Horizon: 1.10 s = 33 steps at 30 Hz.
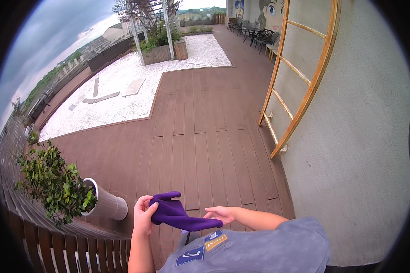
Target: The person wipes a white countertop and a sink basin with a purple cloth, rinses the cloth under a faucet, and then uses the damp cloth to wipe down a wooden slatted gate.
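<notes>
A soft purple cloth item point(172, 211) hangs in folds in front of my body, a narrow strip of it sticking out at the top. My left hand point(144, 214) pinches its left end, with the thumb lying on top of the fabric. Its right end tapers to a point that reaches across to the palm side of my right hand point(221, 215). That hand has its fingers spread and curved; whether it touches the cloth tip I cannot tell. The folds hide the exact kind of item.
Brown deck boards point(177, 157) run ahead. At left, a leafy shrub grows in a white pot point(111, 204) beside slatted wooden fencing point(68, 249). To the right, a rusty ladder point(295, 71) stands against a grey wall point(355, 136). White gravel point(130, 105) and black metal chairs point(264, 37) lie farther off.
</notes>
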Each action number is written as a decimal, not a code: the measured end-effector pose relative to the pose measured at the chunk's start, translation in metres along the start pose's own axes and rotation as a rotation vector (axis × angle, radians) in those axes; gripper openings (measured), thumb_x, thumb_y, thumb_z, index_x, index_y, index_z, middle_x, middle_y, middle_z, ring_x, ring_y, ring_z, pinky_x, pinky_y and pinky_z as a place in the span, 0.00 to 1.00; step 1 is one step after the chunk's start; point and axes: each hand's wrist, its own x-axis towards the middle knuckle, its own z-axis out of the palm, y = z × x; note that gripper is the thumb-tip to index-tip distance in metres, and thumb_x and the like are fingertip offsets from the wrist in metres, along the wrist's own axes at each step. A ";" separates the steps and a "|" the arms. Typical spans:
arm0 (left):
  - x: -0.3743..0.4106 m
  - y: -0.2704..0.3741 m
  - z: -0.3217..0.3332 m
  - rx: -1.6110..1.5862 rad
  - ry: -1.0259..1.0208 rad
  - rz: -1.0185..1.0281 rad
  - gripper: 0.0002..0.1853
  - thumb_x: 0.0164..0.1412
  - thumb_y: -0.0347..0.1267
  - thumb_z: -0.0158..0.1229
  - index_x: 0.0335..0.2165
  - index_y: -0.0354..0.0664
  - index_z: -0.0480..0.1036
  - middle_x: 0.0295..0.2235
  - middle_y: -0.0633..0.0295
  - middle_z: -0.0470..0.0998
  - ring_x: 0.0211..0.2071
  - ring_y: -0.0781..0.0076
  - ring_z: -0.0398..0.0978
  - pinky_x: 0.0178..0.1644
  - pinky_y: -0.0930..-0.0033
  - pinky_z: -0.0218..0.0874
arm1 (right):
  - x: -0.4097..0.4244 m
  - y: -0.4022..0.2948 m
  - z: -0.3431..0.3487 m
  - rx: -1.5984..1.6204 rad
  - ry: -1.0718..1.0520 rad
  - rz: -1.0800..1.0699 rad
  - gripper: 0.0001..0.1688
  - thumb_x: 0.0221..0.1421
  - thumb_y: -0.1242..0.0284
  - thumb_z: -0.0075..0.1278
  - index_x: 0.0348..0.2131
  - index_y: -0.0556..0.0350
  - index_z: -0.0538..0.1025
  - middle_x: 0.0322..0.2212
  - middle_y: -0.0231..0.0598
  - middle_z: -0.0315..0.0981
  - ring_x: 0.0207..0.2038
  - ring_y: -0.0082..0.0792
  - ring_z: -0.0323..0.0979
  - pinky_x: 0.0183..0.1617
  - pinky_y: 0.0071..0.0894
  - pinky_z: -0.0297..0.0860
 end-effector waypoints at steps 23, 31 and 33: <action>0.578 0.025 0.020 0.086 -0.285 -0.114 0.11 0.49 0.18 0.55 0.33 0.37 0.68 0.32 0.63 0.72 0.32 0.78 0.70 0.36 0.78 0.64 | 0.074 -0.449 -0.167 -0.059 0.678 -0.729 0.17 0.52 0.76 0.48 0.43 0.59 0.67 0.32 0.36 0.72 0.34 0.25 0.70 0.37 0.23 0.68; 0.773 0.028 0.128 0.262 -0.324 -0.065 0.11 0.49 0.18 0.54 0.34 0.36 0.68 0.33 0.62 0.73 0.33 0.79 0.71 0.37 0.78 0.64 | -0.027 -0.622 -0.224 -0.244 0.495 -0.301 0.21 0.54 0.63 0.48 0.44 0.57 0.69 0.38 0.31 0.69 0.38 0.19 0.67 0.39 0.22 0.67; 0.820 0.027 0.159 0.273 -0.365 -0.093 0.11 0.50 0.18 0.54 0.35 0.36 0.68 0.33 0.63 0.72 0.33 0.79 0.71 0.37 0.79 0.63 | -0.047 -0.655 -0.244 -0.265 0.475 -0.286 0.21 0.54 0.63 0.48 0.44 0.57 0.69 0.36 0.30 0.70 0.36 0.18 0.68 0.37 0.21 0.67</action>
